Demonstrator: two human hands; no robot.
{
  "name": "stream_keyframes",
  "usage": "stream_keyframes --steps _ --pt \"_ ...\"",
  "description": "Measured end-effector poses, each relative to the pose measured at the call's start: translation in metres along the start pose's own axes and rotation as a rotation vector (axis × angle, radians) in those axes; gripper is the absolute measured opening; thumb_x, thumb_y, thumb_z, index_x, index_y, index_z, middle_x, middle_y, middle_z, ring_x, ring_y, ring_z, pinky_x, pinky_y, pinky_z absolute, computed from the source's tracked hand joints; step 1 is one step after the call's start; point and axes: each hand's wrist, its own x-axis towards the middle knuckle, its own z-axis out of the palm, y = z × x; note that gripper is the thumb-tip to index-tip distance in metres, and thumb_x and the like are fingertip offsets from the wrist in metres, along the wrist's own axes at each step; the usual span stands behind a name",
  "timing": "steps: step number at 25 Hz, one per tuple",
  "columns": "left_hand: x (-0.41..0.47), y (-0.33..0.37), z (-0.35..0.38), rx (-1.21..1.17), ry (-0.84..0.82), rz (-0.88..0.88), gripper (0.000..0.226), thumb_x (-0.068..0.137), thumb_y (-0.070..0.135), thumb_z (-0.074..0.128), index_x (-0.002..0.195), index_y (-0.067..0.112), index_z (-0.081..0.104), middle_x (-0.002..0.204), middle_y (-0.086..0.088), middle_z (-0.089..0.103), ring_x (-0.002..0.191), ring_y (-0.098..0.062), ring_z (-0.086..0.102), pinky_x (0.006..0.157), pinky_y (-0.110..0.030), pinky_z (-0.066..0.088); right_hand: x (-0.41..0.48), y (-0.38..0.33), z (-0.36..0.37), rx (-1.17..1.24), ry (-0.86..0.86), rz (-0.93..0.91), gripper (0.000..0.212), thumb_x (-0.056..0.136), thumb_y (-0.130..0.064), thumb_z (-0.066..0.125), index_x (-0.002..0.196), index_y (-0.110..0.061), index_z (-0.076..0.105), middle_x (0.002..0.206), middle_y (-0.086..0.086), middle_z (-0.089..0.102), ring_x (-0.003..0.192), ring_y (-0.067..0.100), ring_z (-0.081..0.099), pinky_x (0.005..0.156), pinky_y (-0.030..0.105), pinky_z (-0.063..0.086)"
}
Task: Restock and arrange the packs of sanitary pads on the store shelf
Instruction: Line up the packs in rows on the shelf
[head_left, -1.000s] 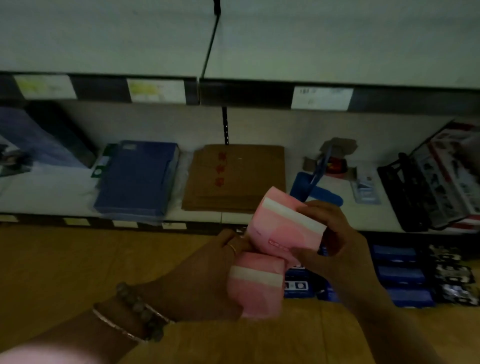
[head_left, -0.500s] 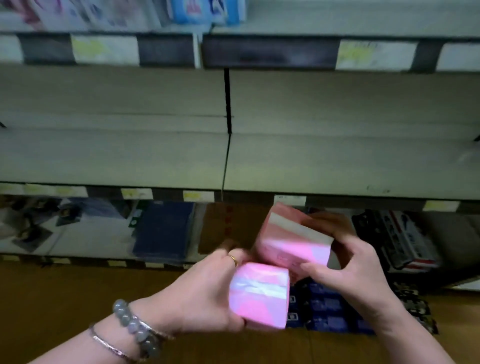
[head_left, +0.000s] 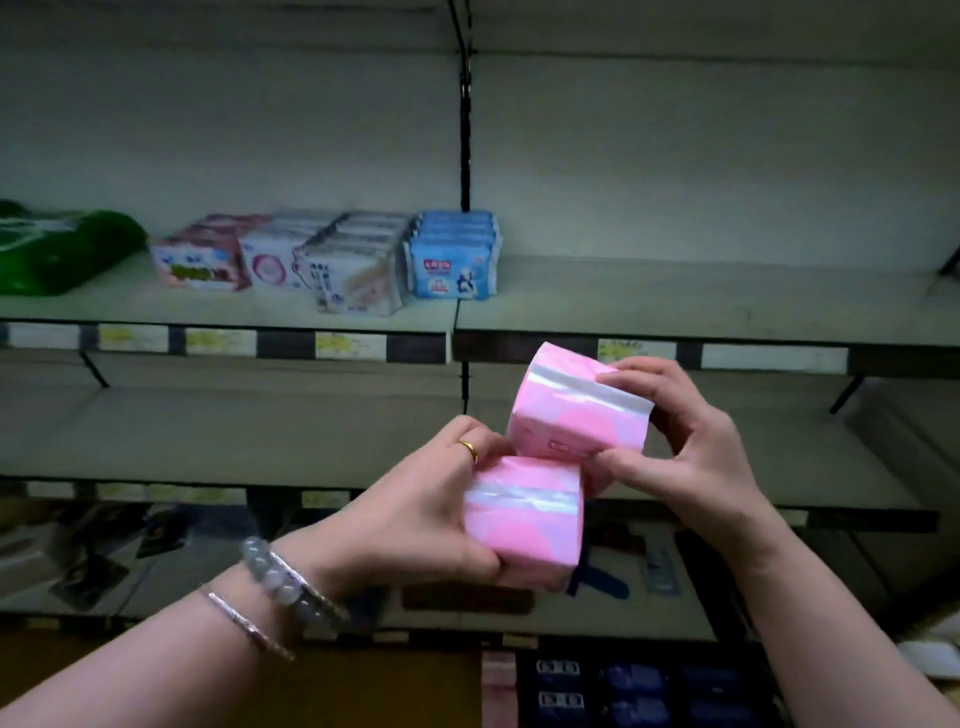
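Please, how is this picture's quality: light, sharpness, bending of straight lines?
Head view: dim, greenish light; the shelf edge curves slightly from the wide lens; the lower pink pack in the left hand looks smeared, the upper pink pack in the right hand sharper; print on the blue packs is unreadable.

Packs (head_left: 332, 265) left on shelf (head_left: 675, 304), bag (head_left: 52, 249) seemingly leftmost

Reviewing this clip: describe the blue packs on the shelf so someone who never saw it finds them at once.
Find the shelf carrying a row of packs. Follow the row to its right end, by the black upright. The blue packs stand there; the neighbouring packs are white and pink.
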Motion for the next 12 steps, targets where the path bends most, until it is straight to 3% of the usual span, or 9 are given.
stream_keyframes --steps 3,8,12 --pt "0.002 0.015 -0.029 0.002 0.042 0.033 0.068 0.048 0.027 0.077 0.106 0.036 0.042 0.103 0.014 0.043 0.095 0.003 0.051 0.084 -0.012 0.044 0.022 -0.032 -0.002 -0.044 0.003 -0.05 0.049 0.057 -0.028 0.073 0.106 -0.027 0.063 0.117 0.001 0.053 0.112 0.011 0.054 0.094 0.02 0.043" --pt "0.005 0.033 -0.066 0.041 0.039 0.089 0.07 0.053 0.012 0.078 0.11 0.029 0.042 0.103 0.013 0.043 0.094 0.004 0.049 0.075 -0.006 0.042 0.043 -0.068 -0.004 -0.04 0.035 -0.084 0.049 0.058 -0.028 0.072 0.106 -0.026 0.061 0.118 0.0 0.053 0.11 0.014 0.055 0.092 0.026 0.047" --pt "0.027 0.042 -0.078 0.049 0.033 0.122 0.072 0.055 0.009 0.08 0.117 0.022 0.045 0.105 0.009 0.044 0.094 -0.001 0.051 0.082 -0.017 0.048 0.063 -0.07 -0.016 -0.073 0.057 -0.091 0.049 0.057 -0.029 0.071 0.105 -0.027 0.062 0.117 -0.001 0.054 0.111 0.016 0.055 0.094 0.033 0.046"
